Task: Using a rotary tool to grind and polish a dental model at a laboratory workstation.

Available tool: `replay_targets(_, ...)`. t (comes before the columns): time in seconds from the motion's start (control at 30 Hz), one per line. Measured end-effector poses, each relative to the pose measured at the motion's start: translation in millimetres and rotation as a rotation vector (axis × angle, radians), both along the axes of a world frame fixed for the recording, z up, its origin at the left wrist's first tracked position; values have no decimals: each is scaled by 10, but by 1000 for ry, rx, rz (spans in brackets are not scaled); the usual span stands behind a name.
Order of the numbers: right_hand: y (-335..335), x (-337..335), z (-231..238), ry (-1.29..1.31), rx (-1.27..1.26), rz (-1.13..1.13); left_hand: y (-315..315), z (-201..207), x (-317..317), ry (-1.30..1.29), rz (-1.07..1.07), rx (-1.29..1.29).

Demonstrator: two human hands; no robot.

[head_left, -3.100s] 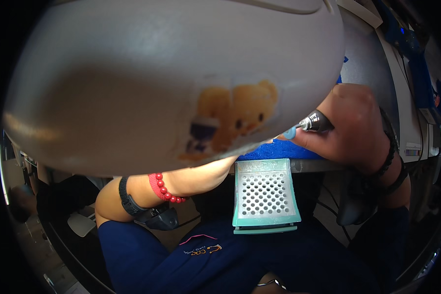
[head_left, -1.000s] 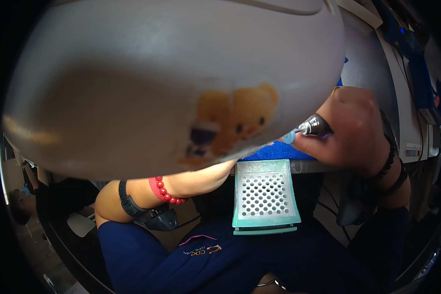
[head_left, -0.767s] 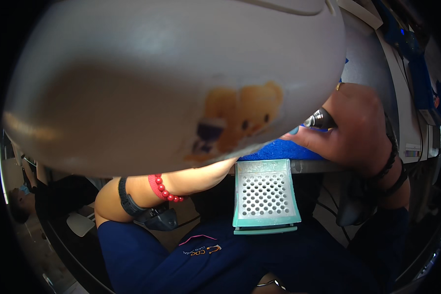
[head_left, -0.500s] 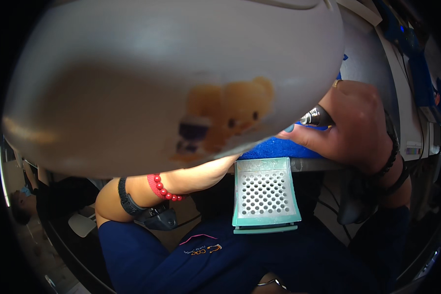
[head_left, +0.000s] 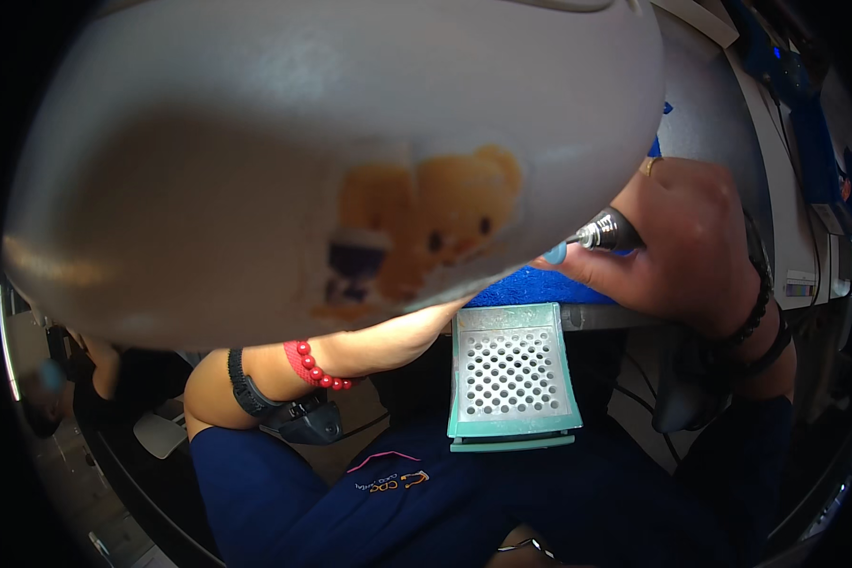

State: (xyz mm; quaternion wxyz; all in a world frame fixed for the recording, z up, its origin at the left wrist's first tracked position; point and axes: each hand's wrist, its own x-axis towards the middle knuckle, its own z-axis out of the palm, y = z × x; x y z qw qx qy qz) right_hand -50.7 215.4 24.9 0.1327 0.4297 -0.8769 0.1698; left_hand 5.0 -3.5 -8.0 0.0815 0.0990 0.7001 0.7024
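Note:
My right hand [head_left: 686,237] is closed around a dark rotary handpiece [head_left: 613,230] with a silver collar. Its thin metal tip points left and runs toward the rim of a big pale lamp-like housing [head_left: 256,76]. A blue nail shows at the thumb, just under that tip. Only the wrist and heel of my left hand [head_left: 402,341] come into sight; its fingers, and anything they hold, are hidden behind the housing. Below the hands lies a blue cloth [head_left: 540,289] at the bench edge.
The housing, bearing a bear sticker [head_left: 464,204], covers much of the upper view. A green-framed perforated metal panel [head_left: 513,374] juts from the bench edge toward my body. Blue boxes [head_left: 833,161] and cables are at the far right. Another person [head_left: 114,379] sits at left.
The bear sticker appears slightly farther left and lower. More of the handpiece's thin tip shows, and it sits a little farther left. At left the other person's arm has shifted.

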Motion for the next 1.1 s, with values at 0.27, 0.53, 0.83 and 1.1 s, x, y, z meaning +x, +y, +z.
replay_targets(0.27,-2,15,9,7,0,-8,9,-13,-3,86,-1,-15)
replay_targets(0.53,3,22,20,4,30,-15,-13,8,-13,76,-38,-35)
replay_targets(0.83,0,7,19,6,5,-19,-6,-10,-10,96,-25,-16)
replay_targets(1.1,-11,-20,13,-36,-58,6,-18,-36,17,55,-1,-42)
